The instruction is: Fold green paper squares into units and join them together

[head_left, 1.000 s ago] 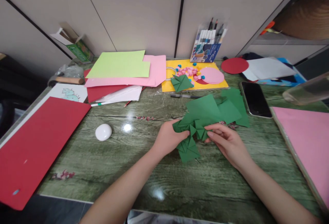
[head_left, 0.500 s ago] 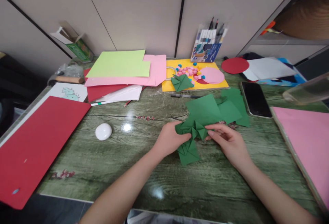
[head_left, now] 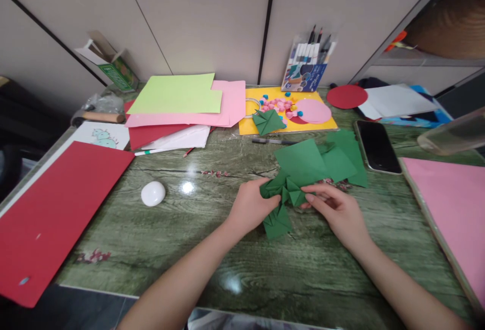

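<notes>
folded green paper (head_left: 294, 194) in both hands' fingers (head_left: 322, 188)

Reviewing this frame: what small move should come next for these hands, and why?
Probably press the held green paper flat with the right hand: that hand pinches its right edge, the left hand grips the opposite side, and the folds between look raised.

You have a dark green, many-armed folded-paper piece (head_left: 288, 191) just right of and below the centre of the frame, part of its left side hidden behind your grip. Its middle and right side show sharp triangular flaps standing at angles, while a creased, square-ended arm reaches toward the bottom of the frame.
</notes>
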Demonstrator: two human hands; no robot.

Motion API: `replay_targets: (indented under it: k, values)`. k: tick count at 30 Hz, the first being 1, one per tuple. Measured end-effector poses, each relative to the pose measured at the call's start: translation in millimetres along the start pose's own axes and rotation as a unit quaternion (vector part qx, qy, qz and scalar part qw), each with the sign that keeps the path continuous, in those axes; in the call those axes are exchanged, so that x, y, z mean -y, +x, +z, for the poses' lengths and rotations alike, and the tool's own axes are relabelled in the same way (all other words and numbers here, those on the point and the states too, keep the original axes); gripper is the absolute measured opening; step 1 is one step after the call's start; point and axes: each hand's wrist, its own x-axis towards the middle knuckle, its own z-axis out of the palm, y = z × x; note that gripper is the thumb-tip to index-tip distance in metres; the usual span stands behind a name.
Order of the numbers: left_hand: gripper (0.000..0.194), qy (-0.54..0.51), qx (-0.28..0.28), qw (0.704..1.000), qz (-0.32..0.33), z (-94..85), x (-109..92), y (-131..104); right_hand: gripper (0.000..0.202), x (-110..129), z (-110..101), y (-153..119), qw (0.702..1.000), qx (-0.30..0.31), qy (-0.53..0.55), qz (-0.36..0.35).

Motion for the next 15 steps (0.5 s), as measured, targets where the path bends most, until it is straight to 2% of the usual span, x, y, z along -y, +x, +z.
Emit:
replay_targets:
  k: [8,15]
  values:
    - [0.008,-0.029,0.024,0.999,-0.018,0.5,1.0,0.4,0.012,-1.4,0.4,-1.8,0.998,-0.04,-0.047,-0.024]
    - [0.015,-0.082,0.043,0.995,-0.047,-1.3,1.5,1.5,0.012,-0.1,0.4,-0.3,0.999,-0.031,-0.036,-0.009]
